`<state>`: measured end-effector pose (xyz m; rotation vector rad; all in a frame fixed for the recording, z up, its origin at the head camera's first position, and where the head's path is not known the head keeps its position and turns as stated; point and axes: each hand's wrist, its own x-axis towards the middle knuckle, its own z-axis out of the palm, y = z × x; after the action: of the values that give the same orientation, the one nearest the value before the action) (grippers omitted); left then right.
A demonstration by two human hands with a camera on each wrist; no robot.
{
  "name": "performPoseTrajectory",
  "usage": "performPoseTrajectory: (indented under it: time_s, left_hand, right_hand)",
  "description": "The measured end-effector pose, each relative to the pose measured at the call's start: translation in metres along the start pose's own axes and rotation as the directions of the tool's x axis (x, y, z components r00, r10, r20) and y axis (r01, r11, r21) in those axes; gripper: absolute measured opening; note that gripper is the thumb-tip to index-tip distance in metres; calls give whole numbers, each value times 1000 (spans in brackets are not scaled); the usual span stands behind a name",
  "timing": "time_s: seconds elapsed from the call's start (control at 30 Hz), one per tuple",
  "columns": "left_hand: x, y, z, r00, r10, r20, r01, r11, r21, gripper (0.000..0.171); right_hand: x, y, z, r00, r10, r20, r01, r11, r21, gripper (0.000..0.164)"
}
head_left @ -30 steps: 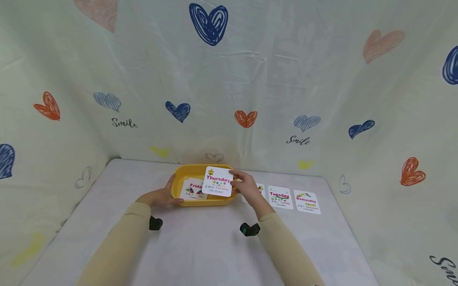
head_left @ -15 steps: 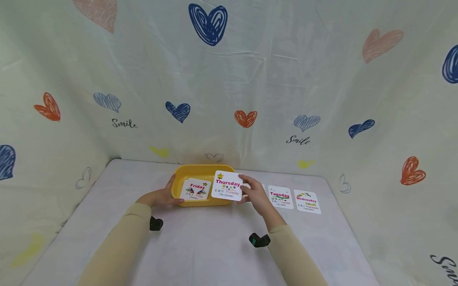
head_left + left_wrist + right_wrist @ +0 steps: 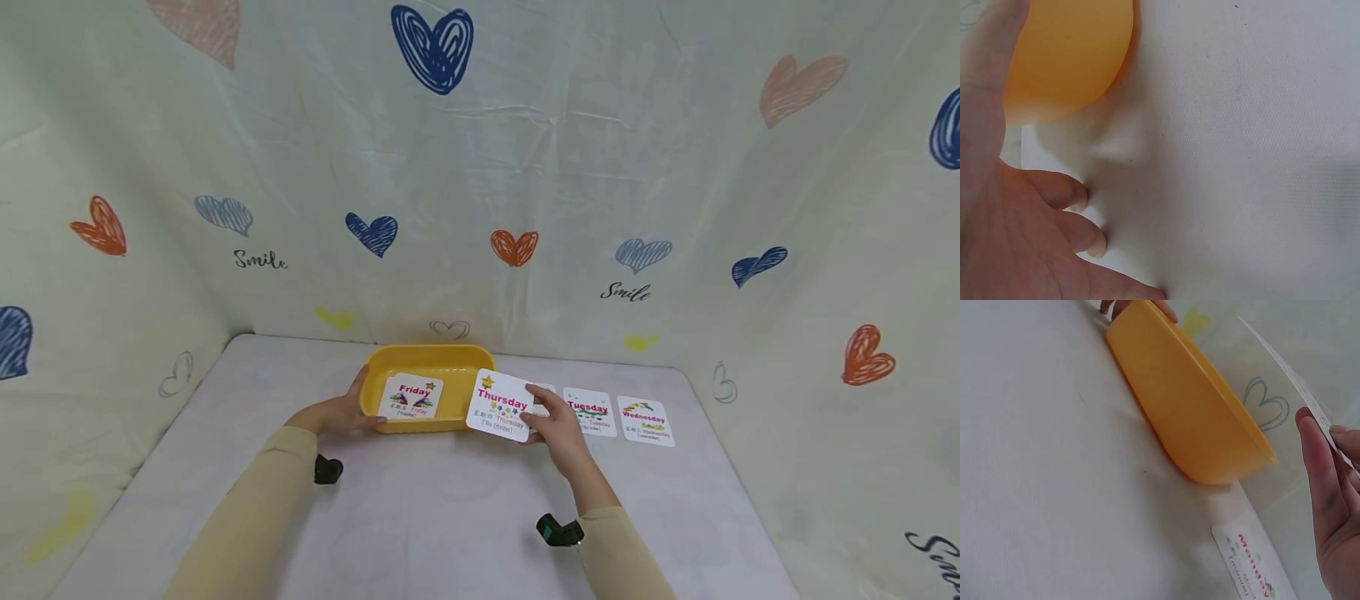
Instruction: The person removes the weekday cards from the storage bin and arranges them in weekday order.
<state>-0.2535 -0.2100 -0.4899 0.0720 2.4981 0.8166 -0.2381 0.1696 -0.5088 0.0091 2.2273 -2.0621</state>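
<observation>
My right hand (image 3: 561, 437) pinches the white Thursday card (image 3: 498, 406) by its right side, above the table just off the yellow tray's right end. In the right wrist view the card (image 3: 1300, 387) is seen nearly edge-on between thumb and fingers. At the tray's left end, my left hand (image 3: 337, 414) holds the yellow tray (image 3: 459, 392), thumb along the front and a finger along the left side. A Friday card (image 3: 411, 397) lies inside the tray; whether others lie beneath it I cannot tell. The left wrist view shows the left hand (image 3: 1016, 231) beside the tray wall (image 3: 1079, 56).
To the right of the tray, a Monday card (image 3: 1244, 562) lies flat, mostly hidden in the head view. Tuesday (image 3: 591, 412) and Wednesday (image 3: 647, 421) cards continue that row. Behind the white table (image 3: 435, 517) hangs a heart-printed curtain (image 3: 555, 183).
My right hand has carried the Thursday card rightward and toward me, from above the tray to past its right end. The Friday card is now fully uncovered. The left hand stays on the tray.
</observation>
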Motion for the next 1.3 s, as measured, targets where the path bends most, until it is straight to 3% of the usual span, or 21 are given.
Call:
performPoseTrajectory:
  time_s: [0.27, 0.63, 1.3]
  left_hand:
    - [3, -1, 2, 1000, -10, 3, 10, 1000, -3, 123]
    - [7, -3, 3, 1000, 3, 5, -3, 1000, -5, 124]
    - [10, -7, 0, 1000, 14, 4, -14, 1000, -4, 124]
  right_hand:
    - [-12, 16, -19, 998, 41, -45, -45, 996, -83, 50]
    - [-20, 33, -37, 993, 94, -64, -101, 989, -109, 49]
    - [-20, 58, -60, 979, 201, -44, -205, 963, -173, 49]
